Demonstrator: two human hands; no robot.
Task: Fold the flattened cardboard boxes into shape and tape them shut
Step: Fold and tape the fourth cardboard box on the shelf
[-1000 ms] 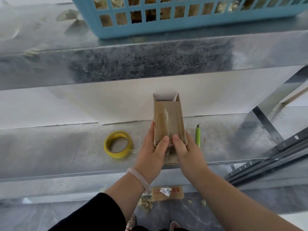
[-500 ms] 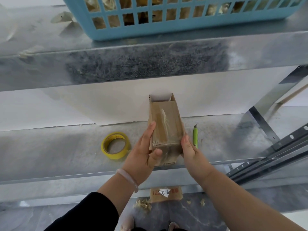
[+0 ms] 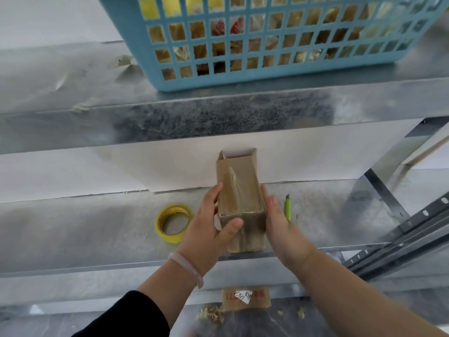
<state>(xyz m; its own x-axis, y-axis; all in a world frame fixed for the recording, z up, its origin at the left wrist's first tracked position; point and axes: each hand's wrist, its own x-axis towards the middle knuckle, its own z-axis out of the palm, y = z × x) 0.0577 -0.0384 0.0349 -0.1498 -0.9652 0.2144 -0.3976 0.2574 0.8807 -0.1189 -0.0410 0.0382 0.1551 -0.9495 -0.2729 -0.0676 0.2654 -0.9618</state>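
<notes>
Cardboard box [image 3: 239,190] stands on the shelf [image 3: 97,227], between the hands. Left hand [image 3: 209,229] grips its left side, thumb on the near face; right hand [image 3: 279,222] presses flat on its right side.

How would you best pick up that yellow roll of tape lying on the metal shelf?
Probably from above: the yellow roll of tape lies flat on the metal shelf, hole facing up. Put fingers inside the hole, thumb outside, and pinch the ring's wall. The left hand, now gripping the brown cardboard box, is nearest.
</notes>
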